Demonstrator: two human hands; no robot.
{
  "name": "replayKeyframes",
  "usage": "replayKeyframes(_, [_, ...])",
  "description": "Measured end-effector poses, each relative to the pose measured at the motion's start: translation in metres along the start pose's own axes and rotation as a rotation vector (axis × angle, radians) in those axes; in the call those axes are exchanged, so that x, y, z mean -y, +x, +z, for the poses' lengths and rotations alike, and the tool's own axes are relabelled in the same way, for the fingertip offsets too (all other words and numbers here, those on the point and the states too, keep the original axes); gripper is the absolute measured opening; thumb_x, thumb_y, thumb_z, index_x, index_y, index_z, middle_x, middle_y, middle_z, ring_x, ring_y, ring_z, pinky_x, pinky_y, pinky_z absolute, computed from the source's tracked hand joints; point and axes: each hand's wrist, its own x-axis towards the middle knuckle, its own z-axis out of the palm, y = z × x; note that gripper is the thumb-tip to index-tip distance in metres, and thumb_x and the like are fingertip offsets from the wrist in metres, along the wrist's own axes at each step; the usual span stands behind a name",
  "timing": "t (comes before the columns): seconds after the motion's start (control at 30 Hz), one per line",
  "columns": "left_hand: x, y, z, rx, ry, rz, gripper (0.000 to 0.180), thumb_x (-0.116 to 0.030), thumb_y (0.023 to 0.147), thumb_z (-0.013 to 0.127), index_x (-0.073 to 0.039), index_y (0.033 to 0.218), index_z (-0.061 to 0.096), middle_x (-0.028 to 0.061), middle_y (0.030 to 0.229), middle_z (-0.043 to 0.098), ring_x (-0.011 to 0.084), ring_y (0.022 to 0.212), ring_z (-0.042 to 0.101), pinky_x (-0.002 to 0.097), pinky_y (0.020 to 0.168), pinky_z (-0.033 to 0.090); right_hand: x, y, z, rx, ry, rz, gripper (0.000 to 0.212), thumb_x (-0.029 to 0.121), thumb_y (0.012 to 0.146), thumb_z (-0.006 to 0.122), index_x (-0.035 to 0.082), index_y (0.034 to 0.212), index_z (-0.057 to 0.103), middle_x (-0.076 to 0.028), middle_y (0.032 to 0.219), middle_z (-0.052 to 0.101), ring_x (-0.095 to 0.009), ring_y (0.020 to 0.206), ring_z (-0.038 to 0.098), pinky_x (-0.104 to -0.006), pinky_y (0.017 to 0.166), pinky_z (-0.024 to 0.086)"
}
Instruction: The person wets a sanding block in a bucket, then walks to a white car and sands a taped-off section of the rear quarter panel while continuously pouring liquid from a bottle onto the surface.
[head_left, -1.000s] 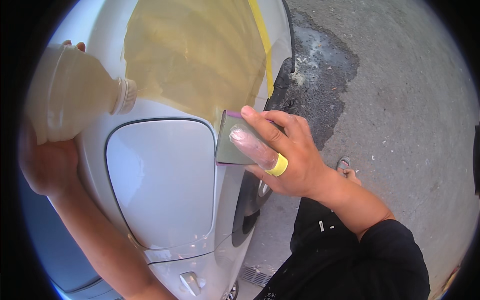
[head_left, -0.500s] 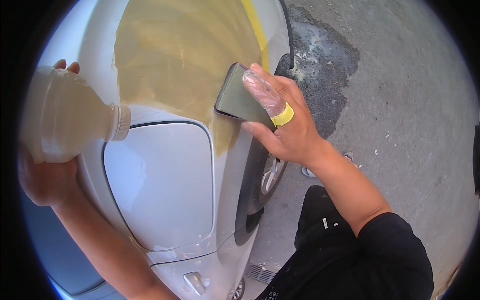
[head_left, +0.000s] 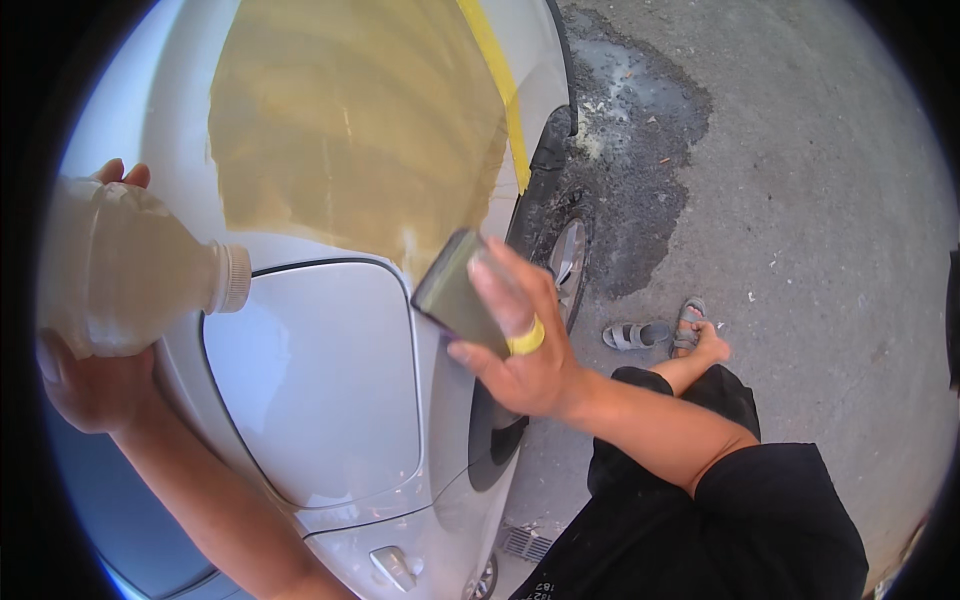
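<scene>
With the left hand (head_left: 95, 385) gripping a tilted plastic bottle (head_left: 135, 268) over the silver car panel (head_left: 320, 400) and the right hand (head_left: 520, 345) pressing a dark sanding block (head_left: 455, 295) beside the yellowish filler patch (head_left: 350, 120), excess poured liquid likely risked making the block slip.

The left hand (head_left: 95, 385) is mostly hidden behind the cloudy plastic bottle (head_left: 130, 265), with only fingertips and the heel showing. The right hand (head_left: 520, 345) covers the lower part of the dark sanding block (head_left: 455, 295). The car's door handle (head_left: 395, 568) is blurred near the lower edge.
</scene>
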Motion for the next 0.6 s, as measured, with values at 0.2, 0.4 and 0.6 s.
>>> replayKeyframes(0.2, [-0.003,0.0,0.006,-0.016,0.052,-0.011,0.091,-0.069,0.094,0.042,-0.004,0.157,0.027,0.0267,0.159,0.03,0.0436,0.147,0.033,0.0543,0.119,0.03,-0.01,0.025,-0.006,0.007,-0.034,0.058,0.071,0.029,0.089,0.075,0.011,0.15,0.044,-0.022,0.149,0.04,-0.042,0.123,0.049,-0.0506,0.106,0.039])
replayKeyframes(0.4, [-0.002,-0.007,0.005,-0.036,-0.088,-0.028,0.091,-0.069,0.094,0.04,-0.005,0.158,0.027,0.0246,0.162,0.026,0.0421,0.149,0.029,0.054,0.121,0.027,0.006,-0.006,0.003,0.021,0.006,0.042,0.073,0.026,0.088,0.075,0.012,0.152,0.042,-0.022,0.15,0.038,-0.043,0.123,0.048,-0.0512,0.106,0.039])
replayKeyframes(0.6, [0.0,-0.007,0.006,-0.031,-0.088,-0.041,0.091,-0.069,0.094,0.04,-0.005,0.157,0.028,0.025,0.162,0.024,0.0425,0.15,0.026,0.0551,0.122,0.022,-0.024,0.03,-0.004,-0.036,-0.077,0.117,0.073,0.026,0.089,0.074,0.006,0.151,0.041,-0.024,0.145,0.043,-0.042,0.126,0.047,-0.0508,0.108,0.038])
